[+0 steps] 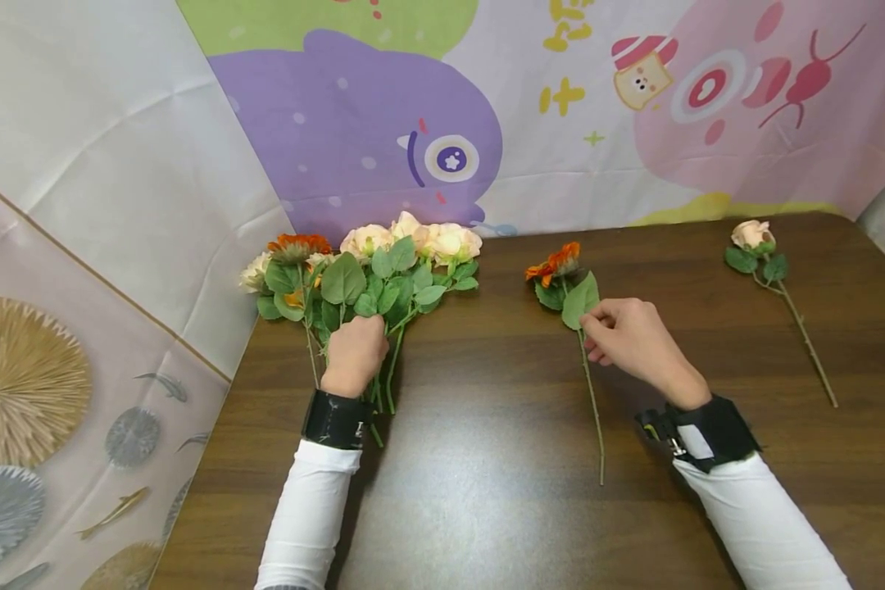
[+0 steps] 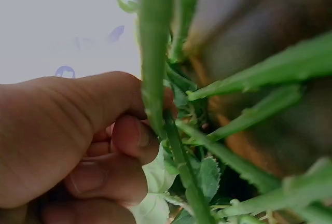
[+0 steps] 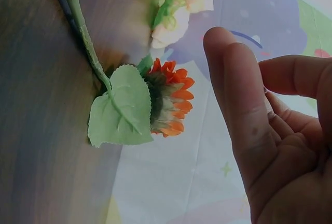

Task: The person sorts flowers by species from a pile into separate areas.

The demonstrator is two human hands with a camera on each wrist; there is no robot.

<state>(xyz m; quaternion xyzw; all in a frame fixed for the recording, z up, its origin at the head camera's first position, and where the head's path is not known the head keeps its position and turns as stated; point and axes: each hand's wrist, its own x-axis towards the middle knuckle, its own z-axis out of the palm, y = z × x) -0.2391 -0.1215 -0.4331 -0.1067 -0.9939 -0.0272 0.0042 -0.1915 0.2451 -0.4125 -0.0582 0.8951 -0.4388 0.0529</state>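
My left hand (image 1: pixel 356 348) grips the green stems (image 2: pixel 155 53) of a bunch of peach and orange flowers (image 1: pixel 383 266) lying at the table's far left; in the left wrist view its fingers (image 2: pixel 124 141) curl round the stems. A single orange flower (image 1: pixel 560 262) with a large leaf (image 3: pixel 122 107) and a long stem (image 1: pixel 593 401) lies mid-table. My right hand (image 1: pixel 597 334) hovers beside that leaf, its fingertips close to the stem. The right wrist view shows that hand's fingers (image 3: pixel 233 99) straight and holding nothing, apart from the orange flower (image 3: pixel 168 97).
A single peach rose (image 1: pixel 752 235) with a long stem lies at the far right of the dark wooden table (image 1: pixel 487 508). A cartoon-printed cloth backdrop (image 1: pixel 487 123) hangs right behind the table's far edge. The left table edge drops off beside the bunch.
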